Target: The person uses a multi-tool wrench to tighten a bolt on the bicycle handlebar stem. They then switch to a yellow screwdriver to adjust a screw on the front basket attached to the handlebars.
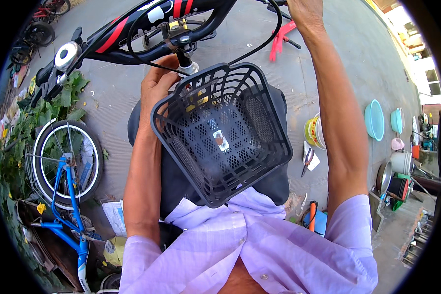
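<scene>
A black plastic basket [201, 181] hangs below the handlebar of a black-and-red bicycle [108, 41], over my dark-trousered lap. My left hand [157, 83] is curled behind the basket's upper left corner, beside the metal steering stem [185, 59]; what its closed fingers grip is partly hidden. My right hand [305, 14] reaches to the top edge near the handlebar's right end, its fingers cut off by the frame. A silver bell [67, 55] sits on the left of the handlebar, and black cables loop over the basket.
A blue bike frame [73, 230] with a wheel lies among leafy plants [71, 90] at left. Right are a bucket [311, 132], pliers [307, 159], blue basins [375, 120] and stacked pots. A red object [279, 41] lies ahead; more bikes [36, 34] stand far left.
</scene>
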